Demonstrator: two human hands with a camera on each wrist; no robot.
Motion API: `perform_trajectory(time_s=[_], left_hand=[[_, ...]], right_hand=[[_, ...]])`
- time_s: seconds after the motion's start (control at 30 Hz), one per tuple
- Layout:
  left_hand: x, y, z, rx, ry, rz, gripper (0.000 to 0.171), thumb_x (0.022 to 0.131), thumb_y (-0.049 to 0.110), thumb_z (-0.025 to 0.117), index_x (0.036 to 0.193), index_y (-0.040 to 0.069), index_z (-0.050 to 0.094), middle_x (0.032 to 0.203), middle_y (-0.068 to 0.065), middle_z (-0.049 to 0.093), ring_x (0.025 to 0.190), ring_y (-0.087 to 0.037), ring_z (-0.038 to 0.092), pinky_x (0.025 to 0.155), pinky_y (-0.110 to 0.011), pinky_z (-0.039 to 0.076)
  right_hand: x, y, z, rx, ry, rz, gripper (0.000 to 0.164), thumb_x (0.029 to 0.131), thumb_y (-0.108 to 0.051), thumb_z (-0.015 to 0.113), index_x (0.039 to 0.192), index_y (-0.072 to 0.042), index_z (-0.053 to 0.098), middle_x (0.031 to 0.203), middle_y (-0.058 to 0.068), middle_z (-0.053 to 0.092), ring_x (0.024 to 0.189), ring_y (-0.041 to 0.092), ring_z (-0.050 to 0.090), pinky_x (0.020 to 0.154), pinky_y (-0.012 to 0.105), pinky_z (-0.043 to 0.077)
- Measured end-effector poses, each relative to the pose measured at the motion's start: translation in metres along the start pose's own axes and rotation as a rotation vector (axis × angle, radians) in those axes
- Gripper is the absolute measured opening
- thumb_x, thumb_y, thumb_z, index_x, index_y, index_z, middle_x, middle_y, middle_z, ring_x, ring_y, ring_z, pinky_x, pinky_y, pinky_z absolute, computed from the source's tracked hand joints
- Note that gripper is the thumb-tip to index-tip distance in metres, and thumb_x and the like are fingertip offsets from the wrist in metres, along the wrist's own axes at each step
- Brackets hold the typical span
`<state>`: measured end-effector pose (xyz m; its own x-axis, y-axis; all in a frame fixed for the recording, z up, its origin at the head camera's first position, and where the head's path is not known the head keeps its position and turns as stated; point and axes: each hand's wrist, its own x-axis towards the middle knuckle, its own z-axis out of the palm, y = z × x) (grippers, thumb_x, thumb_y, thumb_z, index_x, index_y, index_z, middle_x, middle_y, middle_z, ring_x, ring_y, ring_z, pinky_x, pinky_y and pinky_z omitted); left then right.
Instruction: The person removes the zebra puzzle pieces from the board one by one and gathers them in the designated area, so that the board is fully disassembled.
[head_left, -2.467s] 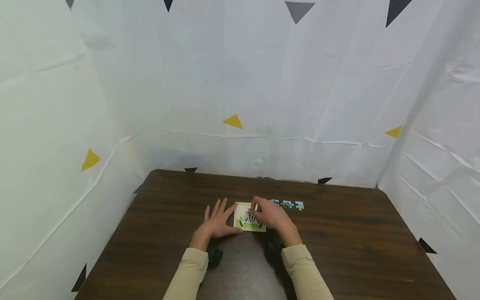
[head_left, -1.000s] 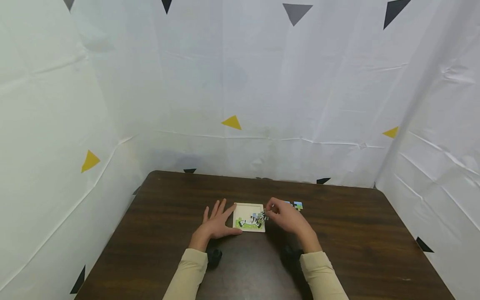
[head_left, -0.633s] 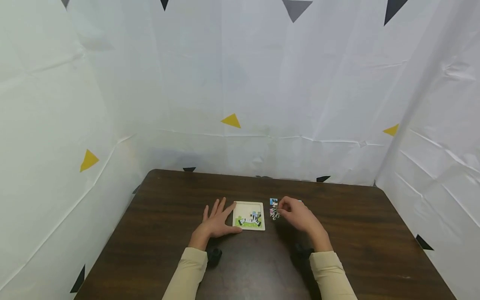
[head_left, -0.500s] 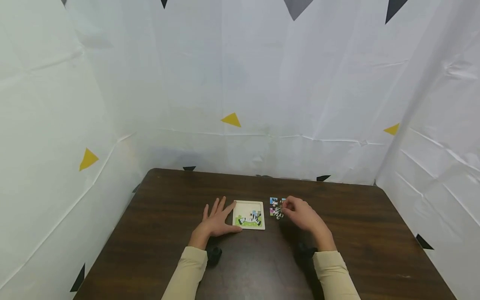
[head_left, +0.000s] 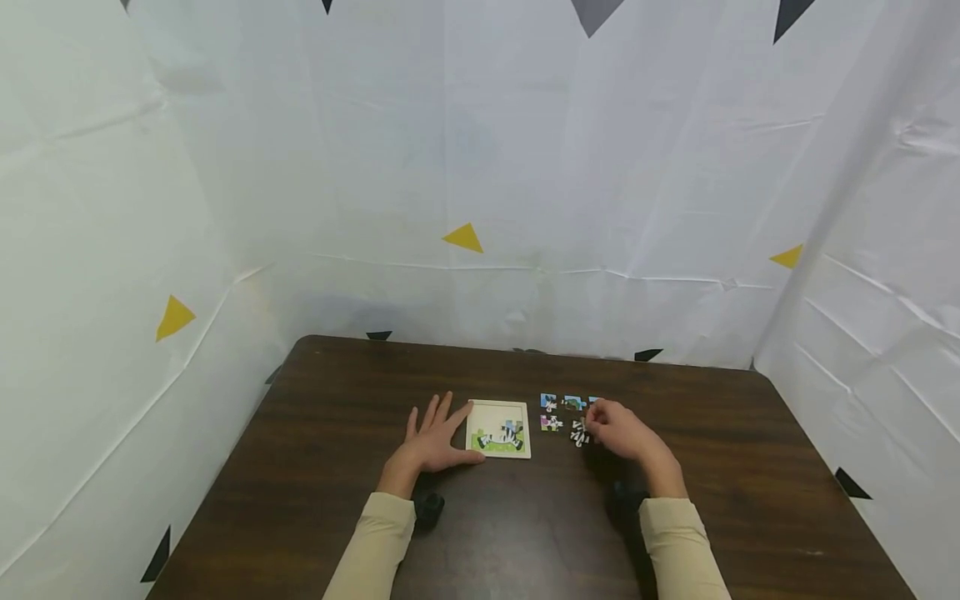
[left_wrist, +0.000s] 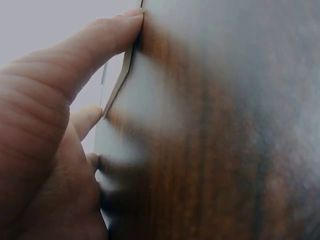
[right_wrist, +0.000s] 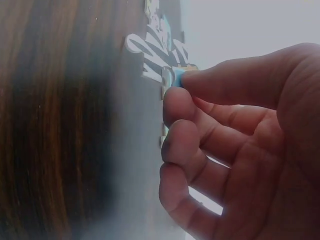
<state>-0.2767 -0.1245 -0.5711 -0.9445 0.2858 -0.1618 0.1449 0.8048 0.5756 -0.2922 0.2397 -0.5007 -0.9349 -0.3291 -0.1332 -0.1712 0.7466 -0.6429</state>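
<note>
My left hand lies with fingers spread at the left side of a small wooden puzzle tray. Thumb and index finger touch the tray's edges, as the left wrist view also shows. Green and zebra-striped pieces fill the tray's lower part, while the upper part is bare wood. To the right, my right hand pinches a black-and-white striped puzzle piece between thumb and index finger. In the right wrist view this piece sticks out past the fingertips, close over the table, with its blue corner under the thumb.
Several loose puzzle pieces lie right of the tray: a blue one with zebra markings, a pink one, a blue-green one and another partly behind the right hand. White sheeting surrounds the dark wooden table.
My right hand has lifted the striped piece out of the tray and carried it right, past the loose pieces. The left hand has stayed at the tray.
</note>
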Motion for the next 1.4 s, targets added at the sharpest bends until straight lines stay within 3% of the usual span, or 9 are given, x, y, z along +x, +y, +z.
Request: perform_trajectory(time_s=[0.4,0.57,0.73,1.4], left_hand=[[0.002,-0.001,0.004,-0.005,-0.021,0.002,0.105,0.090,0.067,0.077,0.174,0.035,0.021,0.184,-0.006,-0.006,0.170,-0.032,-0.012,0.131,-0.064,-0.017],[0.001,0.000,0.003,-0.009,-0.007,0.007,0.105,0.090,0.067,0.077,0.174,0.034,0.023,0.184,-0.006,-0.005,0.170,-0.033,-0.011,0.131,-0.065,-0.016],[0.002,0.001,0.001,-0.004,-0.001,0.006,0.105,0.090,0.067,0.076,0.174,0.035,0.023,0.184,-0.005,-0.005,0.170,-0.033,-0.011,0.131,-0.065,-0.016],[0.004,-0.005,0.002,-0.003,-0.005,-0.003,0.106,0.089,0.068,0.077,0.174,0.036,0.022,0.184,-0.005,-0.005,0.170,-0.032,-0.011,0.131,-0.065,-0.016]], right_hand=[[0.007,0.009,0.004,-0.019,0.023,0.004,0.018,0.111,-0.016,0.059,0.115,0.001,0.064,0.090,0.011,0.070,0.076,0.019,0.060,0.070,0.036,0.048],[0.005,0.009,0.004,-0.024,0.015,0.038,0.030,0.102,-0.026,0.073,0.116,-0.001,0.064,0.086,0.008,0.065,0.073,0.018,0.056,0.067,0.035,0.045],[0.004,0.009,0.004,-0.019,-0.014,0.029,0.039,0.093,-0.024,0.084,0.115,0.000,0.063,0.080,0.006,0.059,0.070,0.018,0.053,0.065,0.033,0.044],[0.010,0.007,0.007,-0.062,-0.005,0.056,0.040,0.097,-0.025,0.081,0.122,-0.001,0.063,0.084,0.008,0.062,0.072,0.020,0.054,0.065,0.034,0.044]])
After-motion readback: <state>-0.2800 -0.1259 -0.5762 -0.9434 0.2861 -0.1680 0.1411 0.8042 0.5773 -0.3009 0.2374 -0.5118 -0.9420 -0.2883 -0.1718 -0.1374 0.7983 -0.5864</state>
